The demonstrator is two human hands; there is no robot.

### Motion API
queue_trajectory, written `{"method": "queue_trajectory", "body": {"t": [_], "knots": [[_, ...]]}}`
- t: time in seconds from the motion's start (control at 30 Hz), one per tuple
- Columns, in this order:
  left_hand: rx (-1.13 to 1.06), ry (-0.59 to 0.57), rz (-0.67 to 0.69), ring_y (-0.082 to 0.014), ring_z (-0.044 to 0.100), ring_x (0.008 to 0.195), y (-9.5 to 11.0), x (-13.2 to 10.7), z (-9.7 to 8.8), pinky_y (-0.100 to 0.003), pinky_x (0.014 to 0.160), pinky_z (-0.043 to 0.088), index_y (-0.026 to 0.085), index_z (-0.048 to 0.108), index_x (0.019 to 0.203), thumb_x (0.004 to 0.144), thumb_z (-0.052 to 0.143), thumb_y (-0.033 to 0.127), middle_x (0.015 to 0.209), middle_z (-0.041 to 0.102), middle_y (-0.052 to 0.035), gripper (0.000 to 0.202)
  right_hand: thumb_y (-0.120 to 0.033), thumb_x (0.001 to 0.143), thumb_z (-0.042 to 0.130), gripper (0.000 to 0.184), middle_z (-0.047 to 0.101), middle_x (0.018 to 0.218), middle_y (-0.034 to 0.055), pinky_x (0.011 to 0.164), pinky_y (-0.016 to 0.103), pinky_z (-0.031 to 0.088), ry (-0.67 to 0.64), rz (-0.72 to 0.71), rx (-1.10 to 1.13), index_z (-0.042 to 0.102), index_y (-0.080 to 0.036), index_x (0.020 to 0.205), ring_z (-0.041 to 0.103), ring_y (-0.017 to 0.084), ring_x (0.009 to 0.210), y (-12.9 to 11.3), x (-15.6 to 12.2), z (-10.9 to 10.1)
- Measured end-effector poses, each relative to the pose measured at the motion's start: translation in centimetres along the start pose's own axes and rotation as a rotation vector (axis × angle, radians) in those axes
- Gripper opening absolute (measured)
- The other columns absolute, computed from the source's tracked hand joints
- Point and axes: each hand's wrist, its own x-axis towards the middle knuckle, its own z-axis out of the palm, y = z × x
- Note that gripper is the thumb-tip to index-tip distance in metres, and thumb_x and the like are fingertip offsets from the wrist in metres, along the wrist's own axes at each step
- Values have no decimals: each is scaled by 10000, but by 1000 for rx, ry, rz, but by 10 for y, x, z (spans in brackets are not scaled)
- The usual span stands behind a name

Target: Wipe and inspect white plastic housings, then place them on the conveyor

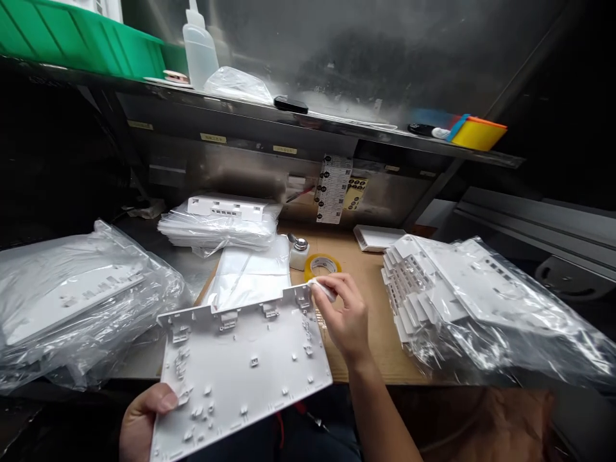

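A white plastic panel [269, 391] with small clips and posts on its upturned face is tilted in front of me. My left hand [144, 417] grips its lower left edge, thumb on top. At the far right corner, my right hand [344, 311] pinches a small white cloth or wipe [325, 289] against the panel's edge. Just beyond that hand lies a roll of yellow tape [337, 264]. A small white pump bottle [299, 254] with a metal top stands beside the tape. Clear plastic bags [253, 273] lie flat behind the panel.
Bagged white panels are piled at left [72, 295] and right [481, 282]. Another wrapped stack [221, 221] sits at the back, with a white tray-like part [379, 237] to its right. A shelf [240, 109] overhead holds a green bin [81, 45], a squeeze bottle [199, 51] and a yellow box [479, 133].
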Motion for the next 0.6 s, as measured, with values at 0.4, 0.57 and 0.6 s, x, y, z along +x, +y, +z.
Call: {"method": "queue_trajectory", "body": {"t": [0.4, 0.57, 0.6], "knots": [[100, -292, -75, -433, 635, 1194, -14, 8, 83, -657, 1061, 458, 200, 657, 1381, 662, 539, 80, 1160, 741, -121, 739, -197, 926, 696, 155, 659, 1007, 44, 788, 277, 509, 138, -66, -115, 739, -190, 1074, 612, 141, 907, 12, -10, -4], [91, -123, -104, -429, 691, 1068, -26, 9, 97, -610, 992, 525, 148, 628, 1394, 597, 589, 86, 1109, 744, -153, 800, -267, 922, 714, 140, 674, 980, 34, 758, 273, 497, 121, -20, -192, 749, -191, 1034, 622, 133, 856, 33, -10, -9], [89, -61, -92, -414, 702, 1040, -30, 10, 97, -591, 976, 539, 153, 620, 1402, 594, 587, 68, 1094, 746, -146, 813, -275, 918, 720, 139, 675, 969, 34, 753, 273, 493, 141, -11, -184, 750, -191, 1024, 619, 134, 850, 31, -9, -8]]}}
